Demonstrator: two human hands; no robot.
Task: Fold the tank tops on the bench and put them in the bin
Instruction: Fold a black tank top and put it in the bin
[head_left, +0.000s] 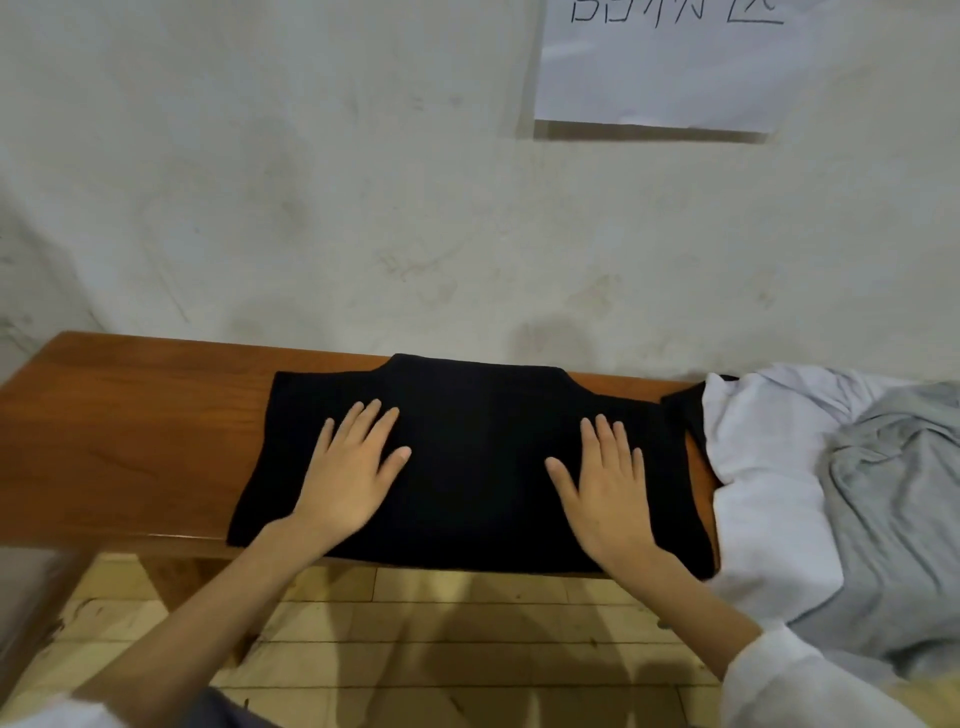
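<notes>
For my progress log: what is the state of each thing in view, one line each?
Black tank top: lying flat on the bench
Left hand: open, palm flat on the tank top
Right hand: open, palm flat on the tank top
White garment: crumpled, unfolded
Grey garment: crumpled, unfolded

One handwritten sign, cut off by the top edge of the frame and not readable.

In the upper right of the frame a white paper sheet (654, 78) hangs on the pale wall (311, 182). Along its top run dark handwritten strokes (675, 13), the lower parts of a few large characters in one row. Their upper parts lie outside the picture, so no character can be told for certain. The rightmost one ends in a long, roughly level bottom stroke. Below the strokes the sheet is plain white. Nothing else in view carries legible text.
</notes>
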